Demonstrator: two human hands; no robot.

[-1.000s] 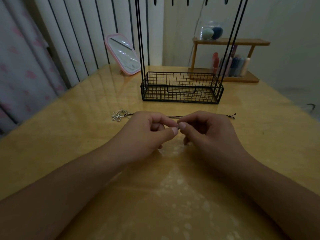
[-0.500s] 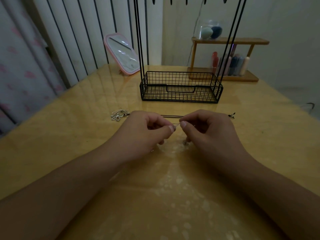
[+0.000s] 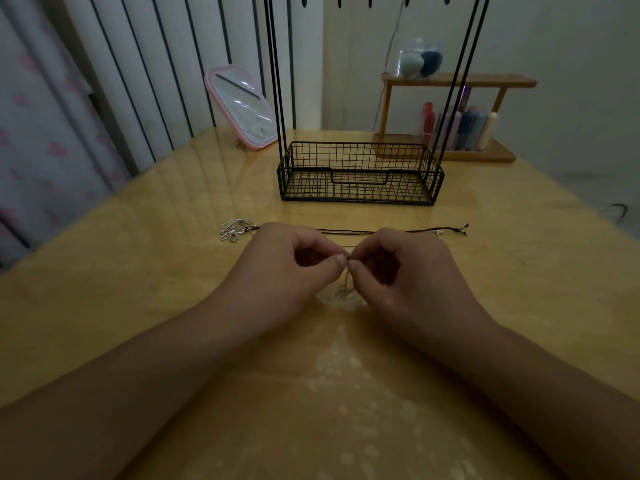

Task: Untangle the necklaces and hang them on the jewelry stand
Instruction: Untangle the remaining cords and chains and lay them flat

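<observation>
Both my left hand (image 3: 284, 271) and right hand (image 3: 398, 271) pinch a thin silver chain (image 3: 343, 289). It feels light, limp and slippery. Grip beside the knot.

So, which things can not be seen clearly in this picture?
- Head view: the thin silver chain is too fine and dim; any knot is unreadable where the left hand and right hand pinch it.
- The jewelry stand has its hooks cut off by the top edge.
- The dark cord necklace runs partly behind both hands.
- The bottles on the wooden shelf are blurred.
</observation>
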